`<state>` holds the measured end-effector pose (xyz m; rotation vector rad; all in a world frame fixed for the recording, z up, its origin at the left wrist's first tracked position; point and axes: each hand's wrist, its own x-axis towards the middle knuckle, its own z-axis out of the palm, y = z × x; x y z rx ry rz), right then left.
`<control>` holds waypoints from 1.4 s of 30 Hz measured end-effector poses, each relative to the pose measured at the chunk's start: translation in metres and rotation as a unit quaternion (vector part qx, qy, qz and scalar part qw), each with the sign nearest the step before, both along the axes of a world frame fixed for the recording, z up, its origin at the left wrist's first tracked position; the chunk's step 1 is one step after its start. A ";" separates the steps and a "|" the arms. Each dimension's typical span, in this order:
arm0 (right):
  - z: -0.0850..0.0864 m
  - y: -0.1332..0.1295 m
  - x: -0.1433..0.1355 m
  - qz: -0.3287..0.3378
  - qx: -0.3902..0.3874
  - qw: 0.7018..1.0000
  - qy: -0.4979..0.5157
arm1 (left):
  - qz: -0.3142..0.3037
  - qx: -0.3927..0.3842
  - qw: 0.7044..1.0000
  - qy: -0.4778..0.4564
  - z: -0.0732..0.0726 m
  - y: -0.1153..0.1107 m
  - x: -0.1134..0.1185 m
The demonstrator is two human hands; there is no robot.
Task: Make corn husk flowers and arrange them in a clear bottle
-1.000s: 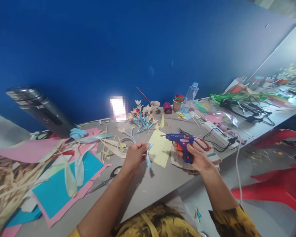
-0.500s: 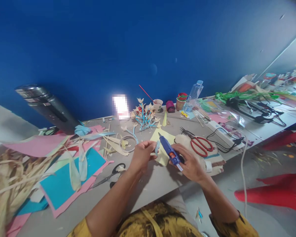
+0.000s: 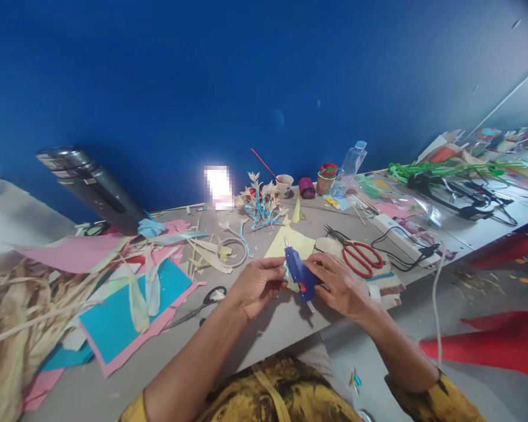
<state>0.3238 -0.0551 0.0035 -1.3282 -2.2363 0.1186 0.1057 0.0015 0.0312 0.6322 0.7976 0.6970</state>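
Observation:
In my right hand is a blue hot glue gun, its metal nozzle pointing away and a clear glue stick poking out of its rear. My left hand pinches a small pale blue piece right beside the gun's body; fingers and gun partly hide it, so its material is unclear. Under the nozzle lies a pale yellow sheet. Close to my right hand are red-handled scissors on a folded cloth. Black-handled scissors lie left of my left hand.
A bunch of husk flowers with blue stems stands near the wall, beside a paper cup and a plastic bottle. A tape roll, blue sheet, dry husks, dark flask and power strip surround the hands.
My right hand has turned the glue gun more upright and brought it nearer my left fingers. The pale blue piece is now more hidden. The whole view has shifted slightly.

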 end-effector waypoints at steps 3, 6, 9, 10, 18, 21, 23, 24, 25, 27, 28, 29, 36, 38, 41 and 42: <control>-0.001 0.004 0.017 -0.022 -0.008 0.999 -0.034 | -0.014 0.003 1.000 0.001 0.002 -0.003 -0.004; -0.004 0.006 0.034 -0.049 0.027 0.998 0.010 | 0.006 -0.004 1.000 -0.001 0.004 -0.003 -0.008; -0.001 0.002 0.039 -0.034 0.057 0.994 0.085 | 0.031 -0.005 1.000 0.003 0.003 -0.001 -0.009; 0.001 -0.001 0.037 -0.021 0.053 0.994 0.094 | 0.031 -0.003 1.000 0.003 0.003 0.000 -0.009; 0.023 -0.010 0.006 0.057 0.049 0.997 0.030 | 0.024 0.046 0.998 0.019 0.005 -0.008 -0.001; 0.019 -0.004 0.007 0.055 0.037 0.998 0.000 | 0.006 0.065 0.998 0.019 0.009 -0.013 0.000; 0.012 0.001 0.014 0.040 0.031 0.999 -0.012 | -0.010 0.060 0.998 0.012 0.010 -0.015 -0.001; 0.008 0.003 0.018 0.030 0.029 0.999 -0.013 | -0.016 0.054 0.998 0.009 0.009 -0.016 -0.002; 0.004 0.005 0.022 0.016 0.030 0.999 -0.010 | -0.020 0.048 0.999 0.006 0.009 -0.016 -0.003; -0.001 0.006 0.027 -0.010 0.048 0.999 0.008 | -0.015 0.039 0.999 0.001 0.007 -0.015 -0.004; -0.002 0.005 0.029 -0.020 0.061 0.998 0.020 | -0.011 0.038 0.999 0.000 0.005 -0.014 -0.003; -0.001 0.004 0.028 -0.025 0.073 0.997 0.032 | -0.006 0.037 0.999 0.000 0.004 -0.013 -0.003; 0.015 -0.009 0.010 0.048 0.071 0.996 -0.014 | 0.002 0.037 0.999 0.029 0.003 -0.013 0.001; 0.013 -0.007 0.008 0.051 0.059 0.996 -0.038 | 0.002 0.042 0.999 0.035 0.003 -0.013 0.001; 0.002 0.004 0.013 0.049 0.037 0.997 -0.037 | 0.002 0.047 0.998 0.033 0.002 -0.013 -0.001; -0.003 0.008 0.017 0.047 0.028 0.998 -0.030 | -0.001 0.047 0.998 0.031 0.002 -0.014 -0.002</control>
